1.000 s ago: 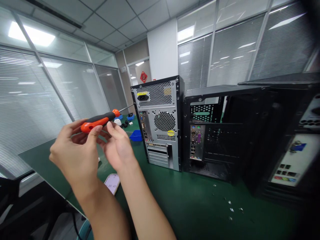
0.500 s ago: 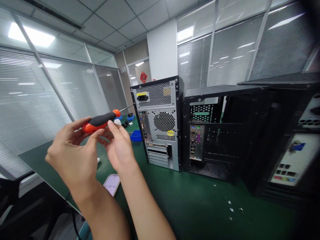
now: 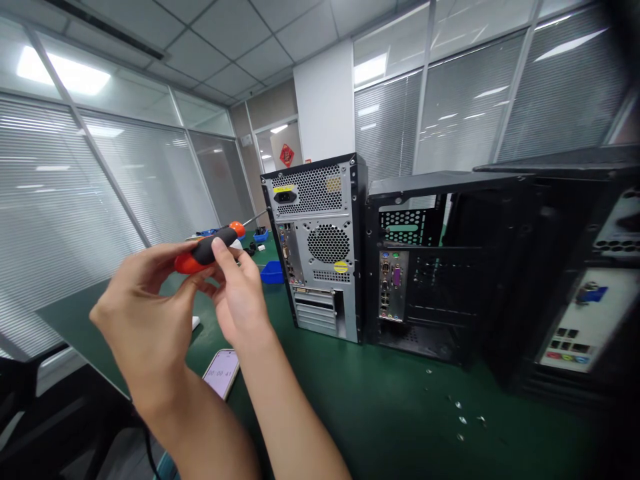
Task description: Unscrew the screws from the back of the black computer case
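Note:
An orange-and-black screwdriver points away to the right, tilted slightly upward. Its tip meets the left rear edge of a computer case, near the top, where a screw is too small to make out. My left hand is closed around the butt of the handle. Nearer the shaft, my right hand grips the handle too, its thumb lying along the near side. The upright case shows its silver back panel, with a fan grille, ports and slot covers.
A second case and a third dark case stand to the right. Several loose screws lie on the green table. A phone showing a timer is below my hands. A blue tray sits beside the first case.
The screwdriver handle has shifted a little to the right and turned, showing less orange near its middle. Both hands have adjusted their grip on it. The cases have not moved.

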### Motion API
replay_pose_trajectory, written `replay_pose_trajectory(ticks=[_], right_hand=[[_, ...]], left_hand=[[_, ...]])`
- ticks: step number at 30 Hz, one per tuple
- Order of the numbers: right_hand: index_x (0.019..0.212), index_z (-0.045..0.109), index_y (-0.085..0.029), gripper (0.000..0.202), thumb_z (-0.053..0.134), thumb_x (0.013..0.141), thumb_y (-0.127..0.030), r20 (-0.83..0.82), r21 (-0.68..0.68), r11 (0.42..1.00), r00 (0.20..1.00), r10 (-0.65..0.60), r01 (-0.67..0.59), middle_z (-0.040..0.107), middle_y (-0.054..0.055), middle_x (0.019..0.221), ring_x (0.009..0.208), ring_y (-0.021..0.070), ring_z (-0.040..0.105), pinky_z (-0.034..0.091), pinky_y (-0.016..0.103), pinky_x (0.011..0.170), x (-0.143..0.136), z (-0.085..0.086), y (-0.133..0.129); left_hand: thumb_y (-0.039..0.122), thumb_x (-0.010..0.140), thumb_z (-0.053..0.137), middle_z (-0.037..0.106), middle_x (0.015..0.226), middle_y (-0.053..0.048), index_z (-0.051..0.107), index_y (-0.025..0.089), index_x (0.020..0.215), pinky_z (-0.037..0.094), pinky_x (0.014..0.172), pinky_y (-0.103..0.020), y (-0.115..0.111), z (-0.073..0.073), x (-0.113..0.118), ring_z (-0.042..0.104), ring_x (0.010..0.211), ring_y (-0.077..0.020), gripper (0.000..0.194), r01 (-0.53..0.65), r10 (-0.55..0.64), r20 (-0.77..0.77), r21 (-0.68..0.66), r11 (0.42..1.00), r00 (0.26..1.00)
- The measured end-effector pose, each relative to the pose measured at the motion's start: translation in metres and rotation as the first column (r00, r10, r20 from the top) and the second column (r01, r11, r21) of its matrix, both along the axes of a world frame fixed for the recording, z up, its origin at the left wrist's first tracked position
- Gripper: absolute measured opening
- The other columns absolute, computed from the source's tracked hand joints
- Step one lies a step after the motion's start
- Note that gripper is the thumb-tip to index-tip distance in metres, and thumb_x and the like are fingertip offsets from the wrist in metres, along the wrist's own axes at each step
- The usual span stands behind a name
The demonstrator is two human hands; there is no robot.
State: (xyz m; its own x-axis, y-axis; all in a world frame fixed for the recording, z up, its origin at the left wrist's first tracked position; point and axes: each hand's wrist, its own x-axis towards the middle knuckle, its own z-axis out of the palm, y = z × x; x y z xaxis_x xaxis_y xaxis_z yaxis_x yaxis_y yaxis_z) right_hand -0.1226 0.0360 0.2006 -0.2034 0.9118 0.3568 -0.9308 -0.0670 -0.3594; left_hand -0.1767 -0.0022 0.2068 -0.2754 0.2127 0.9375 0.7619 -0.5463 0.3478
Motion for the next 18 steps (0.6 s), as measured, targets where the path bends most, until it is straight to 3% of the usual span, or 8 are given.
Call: replay_pose_trajectory(ticks=[5, 12, 18], right_hand=[[0.084, 0.052, -0.018, 0.024, 0.068, 0.071, -0.031, 0.010, -0.032, 0.999, 1.000, 0.007, -0.007, 0.058, -0.003, 0.073, 0.058, 0.0074, 0.052, 0.047, 0.023, 0.061, 0.0012, 0.0005, -0.0006], [0.082, 0.055, -0.020, 0.018, 0.067, 0.070, -0.027, -0.067, -0.014, 0.995, 0.993, 0.094, -0.095, 0.059, -0.004, 0.072, 0.060, 0.0087, 0.052, 0.047, 0.025, 0.067, 0.0003, 0.0000, 0.0017], [0.084, 0.057, -0.020, 0.013, 0.063, 0.074, -0.024, -0.116, 0.004, 0.990, 0.984, 0.138, -0.139, 0.060, -0.002, 0.074, 0.062, 0.0098, 0.052, 0.047, 0.025, 0.068, -0.0008, 0.0001, 0.0011]], left_hand=[[0.009, 0.064, 0.064, 0.068, 0.089, -0.001, 0.069, 0.021, 0.093, 0.055, 0.084, -0.036, -0.0011, 0.0003, 0.0006, 0.066, 0.084, -0.0170, 0.031, 0.034, -0.034, -0.010, -0.004, 0.999, 0.999], [0.005, 0.066, 0.060, 0.067, 0.092, 0.000, 0.069, 0.022, 0.094, 0.054, 0.088, -0.037, -0.0020, 0.0015, 0.0022, 0.065, 0.089, -0.0171, 0.034, 0.028, -0.028, -0.028, -0.010, 1.000, 0.999], [0.011, 0.068, 0.062, 0.067, 0.096, -0.001, 0.069, 0.023, 0.094, 0.054, 0.087, -0.037, -0.0033, 0.0028, 0.0056, 0.064, 0.092, -0.0174, 0.029, 0.024, -0.025, -0.053, -0.009, 1.000, 0.998]])
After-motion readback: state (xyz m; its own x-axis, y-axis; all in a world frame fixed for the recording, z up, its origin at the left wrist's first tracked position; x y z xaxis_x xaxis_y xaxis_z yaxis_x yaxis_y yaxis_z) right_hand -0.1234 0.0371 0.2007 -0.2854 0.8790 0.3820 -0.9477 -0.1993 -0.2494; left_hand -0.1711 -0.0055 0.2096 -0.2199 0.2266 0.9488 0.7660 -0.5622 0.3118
